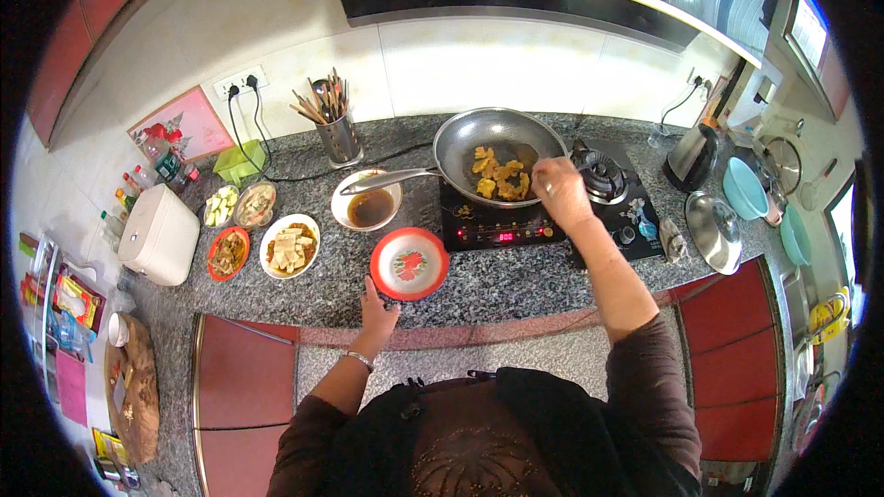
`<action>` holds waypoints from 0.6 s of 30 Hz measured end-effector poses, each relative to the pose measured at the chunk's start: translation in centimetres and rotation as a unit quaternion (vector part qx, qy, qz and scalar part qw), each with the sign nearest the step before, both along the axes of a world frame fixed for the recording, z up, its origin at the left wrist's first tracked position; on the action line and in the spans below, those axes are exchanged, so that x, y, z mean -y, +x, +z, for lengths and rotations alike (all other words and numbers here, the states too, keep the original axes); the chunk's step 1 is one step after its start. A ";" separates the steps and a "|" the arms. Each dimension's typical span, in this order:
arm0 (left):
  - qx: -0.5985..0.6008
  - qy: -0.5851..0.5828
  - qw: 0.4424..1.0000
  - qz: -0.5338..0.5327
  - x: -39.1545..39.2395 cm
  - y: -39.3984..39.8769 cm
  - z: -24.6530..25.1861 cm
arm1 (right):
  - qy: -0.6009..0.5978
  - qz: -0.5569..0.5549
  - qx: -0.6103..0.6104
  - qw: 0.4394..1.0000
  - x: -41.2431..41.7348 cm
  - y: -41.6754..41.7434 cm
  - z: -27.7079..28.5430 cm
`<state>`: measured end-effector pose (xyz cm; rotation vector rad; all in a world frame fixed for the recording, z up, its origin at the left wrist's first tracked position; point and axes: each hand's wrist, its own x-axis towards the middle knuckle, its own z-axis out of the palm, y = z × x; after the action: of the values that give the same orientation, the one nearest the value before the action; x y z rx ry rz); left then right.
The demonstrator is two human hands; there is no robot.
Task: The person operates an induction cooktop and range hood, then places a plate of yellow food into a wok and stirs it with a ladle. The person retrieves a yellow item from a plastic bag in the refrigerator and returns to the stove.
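My left hand (378,314) is at the lower left rim of a red-rimmed enamel bowl (409,264) with a red flower at its centre. Its fingers are apart, and no grip on the rim shows. Over the right edge of a steel wok (456,131) my right hand (561,190) is curled around what looks like a cooking utensil, its handle mostly hidden. A dark shape (527,154), perhaps the utensil's head, lies beside yellow-brown pieces of food (498,174) in the wok. The wok stands on an induction hob (476,224) with a lit red display.
The wok's long handle (387,181) reaches left over a bowl of brown liquid (369,210). Further left are a bowl of sliced tofu-like pieces (290,246) and an orange dish of meat (228,253). A gas burner (599,176), kettle (693,157) and metal lid (715,231) stand right.
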<state>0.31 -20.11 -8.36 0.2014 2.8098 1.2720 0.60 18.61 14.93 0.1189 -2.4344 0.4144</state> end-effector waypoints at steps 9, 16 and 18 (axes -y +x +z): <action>-0.340 -0.160 0.927 -0.008 -2.0 -3.7 12.8 | -0.287 -0.208 0.046 0.934 -3.9 -1.5 5.6; -0.345 -0.217 0.913 -0.035 -2.5 -12.0 16.7 | -0.569 -0.184 -0.002 0.801 -7.0 -3.9 1.3; -0.331 -0.236 0.912 -0.051 -2.0 -14.0 16.5 | -0.644 -0.131 -0.042 0.753 -3.8 -5.0 0.0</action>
<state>-13.68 -18.07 8.13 0.8843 3.4821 0.5167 -4.45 22.44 14.96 -0.7627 -1.5397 1.7550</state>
